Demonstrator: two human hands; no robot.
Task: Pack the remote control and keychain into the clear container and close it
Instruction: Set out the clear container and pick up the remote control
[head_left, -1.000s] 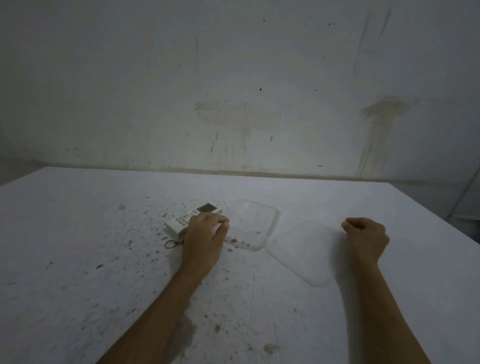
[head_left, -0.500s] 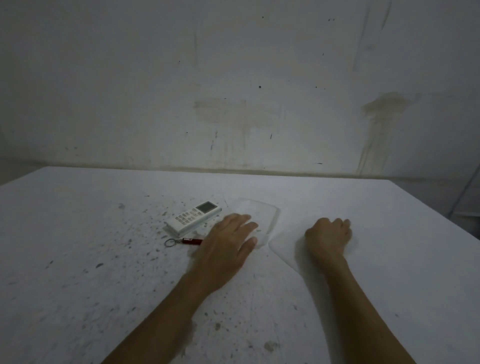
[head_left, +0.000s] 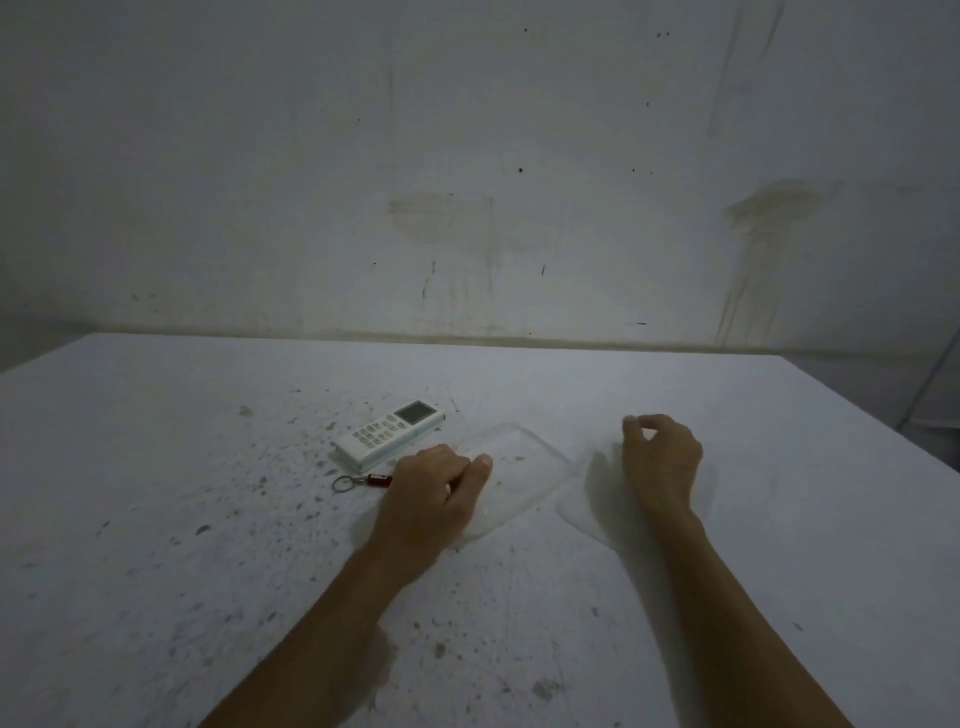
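A white remote control (head_left: 389, 434) lies on the table, left of centre, with its screen at the far end. Just in front of it lies a keychain (head_left: 363, 480) with a metal ring and a small red tag. The shallow clear container (head_left: 524, 465) sits empty to the right of them. My left hand (head_left: 434, 499) curls over the container's near left edge, thumb on the rim. The clear lid (head_left: 576, 506) lies flat to the right of the container. My right hand (head_left: 660, 460) rests on the lid, fingers curled at its far edge.
The white table (head_left: 156, 519) is speckled with dark stains around the objects. A stained wall (head_left: 467, 208) stands directly behind the table's far edge. The table's right edge runs diagonally near the right side of the view.
My left hand has left the remote and moved right onto the container's edge. My right hand has come in from the right onto the lid. The keychain is now uncovered.
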